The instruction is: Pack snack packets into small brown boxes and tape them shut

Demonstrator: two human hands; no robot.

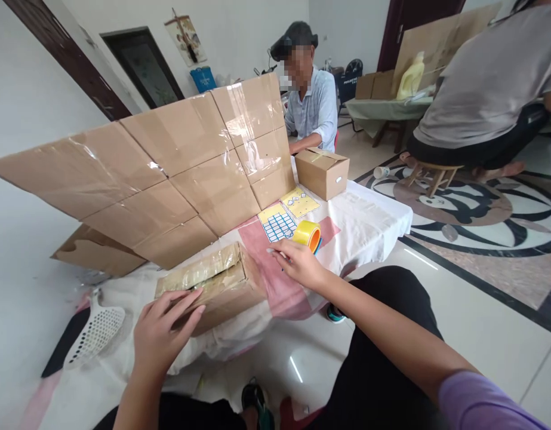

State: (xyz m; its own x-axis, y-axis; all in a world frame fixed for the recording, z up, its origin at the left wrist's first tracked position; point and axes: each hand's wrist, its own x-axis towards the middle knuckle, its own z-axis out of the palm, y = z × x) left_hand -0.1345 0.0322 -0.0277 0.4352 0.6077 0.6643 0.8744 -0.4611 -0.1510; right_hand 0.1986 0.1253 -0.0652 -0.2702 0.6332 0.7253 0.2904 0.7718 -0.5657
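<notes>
Small cardboard box (212,286) on table near edge, long axis running lower-left to upper-right; top flaps shut, tape strip already along top, looks mostly sealed. L hand (161,331) flat on near end, fingers spread. R hand (297,263) fingers pinched together beside yellow tape roll (308,234); held item unclear.

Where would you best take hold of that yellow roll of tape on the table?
The yellow tape roll stands tilted on its edge beside the right hand, its open orange core facing right. I'd probably come from above and pinch across the rim, or hook fingers through the core. The label sheets lie flat to its left, so that side stays free.
</notes>
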